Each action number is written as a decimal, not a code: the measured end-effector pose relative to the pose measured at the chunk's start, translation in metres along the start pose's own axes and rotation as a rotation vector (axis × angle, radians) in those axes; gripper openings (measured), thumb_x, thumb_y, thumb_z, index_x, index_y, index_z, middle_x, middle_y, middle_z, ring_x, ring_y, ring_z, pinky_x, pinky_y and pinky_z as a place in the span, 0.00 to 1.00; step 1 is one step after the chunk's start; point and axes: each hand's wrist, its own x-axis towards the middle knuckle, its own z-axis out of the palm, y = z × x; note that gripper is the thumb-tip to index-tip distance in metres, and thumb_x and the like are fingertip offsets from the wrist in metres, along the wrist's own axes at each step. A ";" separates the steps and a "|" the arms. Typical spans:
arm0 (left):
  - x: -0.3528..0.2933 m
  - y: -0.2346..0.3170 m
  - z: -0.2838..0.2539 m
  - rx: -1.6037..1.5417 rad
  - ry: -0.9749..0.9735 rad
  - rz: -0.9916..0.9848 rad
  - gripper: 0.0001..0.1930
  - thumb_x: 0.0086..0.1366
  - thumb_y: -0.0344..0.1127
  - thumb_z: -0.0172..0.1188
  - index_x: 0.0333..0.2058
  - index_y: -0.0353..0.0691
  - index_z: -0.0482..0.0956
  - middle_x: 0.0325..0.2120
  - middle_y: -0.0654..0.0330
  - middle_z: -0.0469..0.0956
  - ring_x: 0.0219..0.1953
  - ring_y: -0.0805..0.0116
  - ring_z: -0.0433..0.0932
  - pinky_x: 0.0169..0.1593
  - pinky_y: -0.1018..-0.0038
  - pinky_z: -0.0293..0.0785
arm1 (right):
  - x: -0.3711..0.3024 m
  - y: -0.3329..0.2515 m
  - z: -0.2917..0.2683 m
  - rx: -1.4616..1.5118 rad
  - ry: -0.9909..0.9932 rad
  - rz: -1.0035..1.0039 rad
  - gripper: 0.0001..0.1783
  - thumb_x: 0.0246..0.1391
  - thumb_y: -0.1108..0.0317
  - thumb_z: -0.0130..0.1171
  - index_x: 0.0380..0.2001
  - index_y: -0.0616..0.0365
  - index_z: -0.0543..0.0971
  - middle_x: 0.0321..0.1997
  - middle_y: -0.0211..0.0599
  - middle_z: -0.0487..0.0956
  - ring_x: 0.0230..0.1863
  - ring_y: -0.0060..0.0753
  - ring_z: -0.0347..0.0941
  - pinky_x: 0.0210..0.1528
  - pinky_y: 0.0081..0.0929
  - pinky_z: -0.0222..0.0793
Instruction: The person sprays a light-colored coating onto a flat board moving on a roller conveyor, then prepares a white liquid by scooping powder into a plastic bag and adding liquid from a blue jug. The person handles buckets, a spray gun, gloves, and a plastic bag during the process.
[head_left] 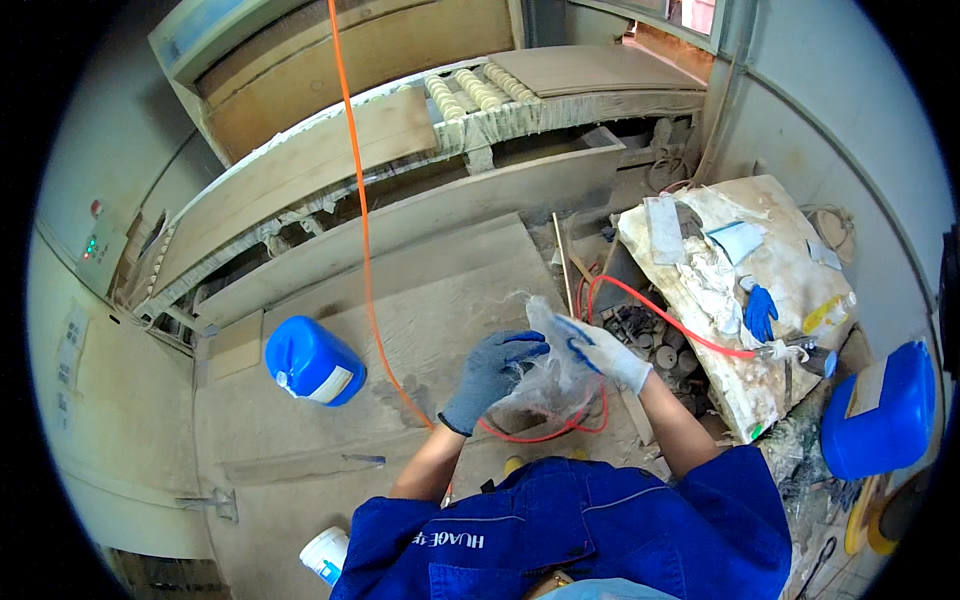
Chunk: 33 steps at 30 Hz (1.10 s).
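Note:
A crumpled piece of clear plastic film (556, 388) hangs between my two gloved hands in front of my body. My left hand (494, 376), in a grey-blue work glove, has its fingers curled in against the film's left side. On the other side, my right hand (612, 356), in a white glove with blue on the fingers, pinches the film near its top. Wisps of the film stick up above the hands and its loose folds droop below. Whether the film is a bag or a sheet cannot be made out.
A roller conveyor with brown boards (300, 190) runs along the back. An orange hose (360, 190) hangs down, and a red hose (660, 316) leads to a cluttered table (790, 205) with a blue glove (760, 312). Blue jugs (314, 362) stand left and right; a white bucket (326, 552) is lower left.

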 end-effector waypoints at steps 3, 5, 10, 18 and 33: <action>-0.007 -0.006 -0.002 0.171 0.008 -0.012 0.18 0.49 0.28 0.64 0.42 0.49 0.84 0.44 0.58 0.81 0.44 0.54 0.79 0.47 0.65 0.76 | 0.004 -0.031 0.015 -0.248 -0.100 -0.011 0.27 0.63 0.69 0.49 0.66 0.56 0.64 0.61 0.53 0.72 0.62 0.48 0.69 0.64 0.35 0.61; -0.012 -0.015 0.001 0.285 0.030 -0.023 0.18 0.50 0.30 0.65 0.42 0.48 0.83 0.43 0.58 0.81 0.43 0.54 0.79 0.46 0.64 0.76 | 0.008 -0.034 0.019 -0.225 -0.110 -0.021 0.28 0.62 0.70 0.50 0.65 0.56 0.65 0.61 0.54 0.72 0.61 0.49 0.70 0.63 0.34 0.62; -0.013 -0.012 0.017 0.359 0.223 -0.002 0.18 0.49 0.31 0.67 0.43 0.45 0.81 0.40 0.57 0.81 0.40 0.53 0.80 0.41 0.62 0.76 | 0.004 -0.018 0.043 -0.019 0.025 -0.102 0.36 0.60 0.71 0.56 0.70 0.56 0.57 0.63 0.46 0.72 0.62 0.38 0.69 0.65 0.31 0.61; -0.018 -0.009 0.020 0.492 0.164 -0.101 0.43 0.48 0.31 0.69 0.64 0.42 0.62 0.42 0.52 0.78 0.40 0.52 0.79 0.41 0.62 0.75 | 0.013 -0.006 0.051 0.297 -0.023 -0.013 0.37 0.58 0.67 0.61 0.68 0.59 0.60 0.65 0.39 0.70 0.63 0.29 0.67 0.66 0.30 0.60; -0.004 0.006 -0.001 0.714 0.094 0.057 0.51 0.41 0.52 0.74 0.66 0.47 0.62 0.55 0.54 0.72 0.58 0.51 0.69 0.64 0.51 0.56 | -0.003 0.010 0.045 -0.471 0.063 -0.308 0.18 0.53 0.67 0.59 0.49 0.47 0.81 0.49 0.35 0.81 0.46 0.42 0.78 0.49 0.35 0.74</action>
